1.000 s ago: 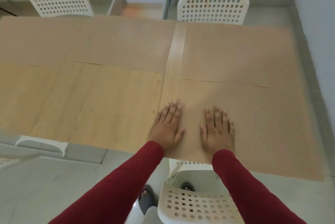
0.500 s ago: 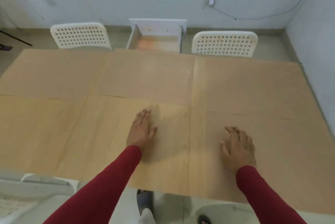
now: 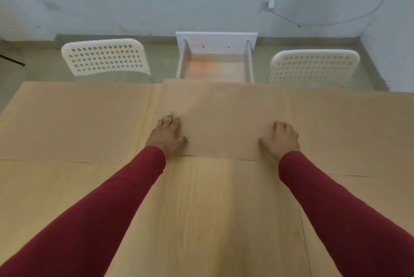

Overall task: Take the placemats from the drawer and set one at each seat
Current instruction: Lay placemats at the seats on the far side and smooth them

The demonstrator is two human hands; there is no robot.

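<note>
Head view, left hand (image 3: 167,139) and right hand (image 3: 280,140) now further forward, pressed flat, empty, on far placemat (image 3: 224,117); drawer (image 3: 216,65) open

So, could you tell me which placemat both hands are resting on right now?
The far middle placemat before the open drawer; left hand and right hand press its near corners.

The bench (image 3: 201,220) is pale yellow wood grain. Matt tan placemats (image 3: 224,119) cover its upper half. 2 white chairs (image 3: 105,57) at upper left and upper right carry rows of round holes. The drawer (image 3: 216,40) at top centre is white, with an orange-tinted floor. Both sleeves (image 3: 107,214) are dark red.
</note>
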